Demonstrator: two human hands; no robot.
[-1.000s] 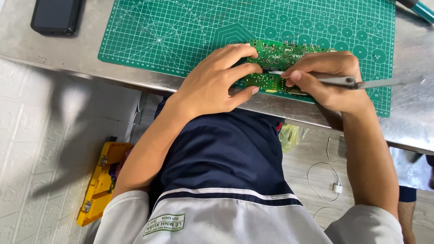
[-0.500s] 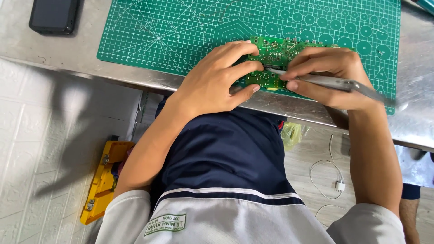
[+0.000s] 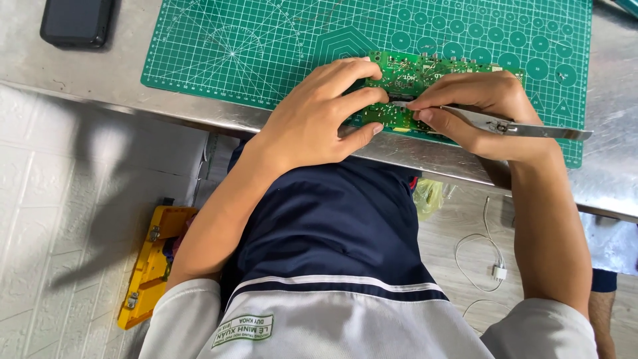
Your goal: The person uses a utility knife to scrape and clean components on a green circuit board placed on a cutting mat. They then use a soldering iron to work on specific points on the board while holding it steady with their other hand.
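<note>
i see left hand [image 3: 318, 118] pressing the green circuit board [image 3: 425, 74] onto cutting mat [image 3: 266, 46]; right hand [image 3: 480, 110] pinches metal tweezers [image 3: 505, 126], tips on board. black phone [image 3: 76, 22] far left.

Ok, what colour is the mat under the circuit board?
Green with a white grid, seen in the head view: cutting mat.

The circuit board [image 3: 412, 83] is bright green with pale markings, and it lies on a darker green cutting mat [image 3: 266, 46] printed with a fine white grid, circles and radiating lines. The tweezers [image 3: 512, 126] are silver-grey, like the dull metal table [image 3: 100, 73], where a black phone [image 3: 76, 21] rests. Below sit a yellow tool [image 3: 149, 266] and a white cable [image 3: 485, 256].
</note>
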